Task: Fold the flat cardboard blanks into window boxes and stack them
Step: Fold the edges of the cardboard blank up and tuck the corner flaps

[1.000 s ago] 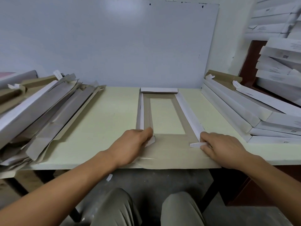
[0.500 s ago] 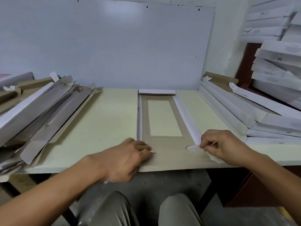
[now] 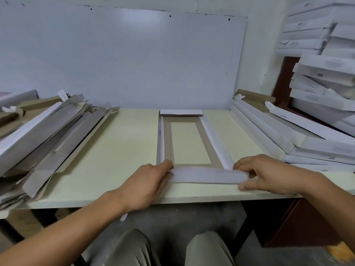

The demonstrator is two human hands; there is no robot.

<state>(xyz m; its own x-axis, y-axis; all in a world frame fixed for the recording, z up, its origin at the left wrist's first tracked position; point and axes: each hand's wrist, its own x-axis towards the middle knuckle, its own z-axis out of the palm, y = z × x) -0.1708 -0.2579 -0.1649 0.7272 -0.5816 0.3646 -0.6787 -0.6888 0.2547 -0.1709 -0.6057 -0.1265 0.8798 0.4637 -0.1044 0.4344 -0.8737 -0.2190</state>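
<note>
Folding the near flap of a window-box blank

Spreading across the lower half of the view, the pale table (image 3: 119, 150) serves as the landmark for everything else. Behind the table stands a large white board (image 3: 123, 60) against the wall. On the table's left end lies a loose heap of flat cardboard blanks (image 3: 44, 137), brown and grey sides mixed, some hanging over the front edge. On the table's right end sits a stack of folded boxes (image 3: 272, 137), white and long, and beyond the table's right end more white boxes (image 3: 322, 77) are piled on a shelf. At the middle of the table lies the blank being folded (image 3: 169, 139), brown side up, its window opening showing the tabletop; the two long side walls and the far end flap are raised. Close to the table's front edge, the white near flap (image 3: 207, 175) is bent up and bowed between the hands. The left hand (image 3: 148, 185) grips the flap's left end, thumb on the brown panel, fingers under the white side. The right hand (image 3: 269, 175) pinches the flap's right end with curled fingers, thumb low at the front
</note>
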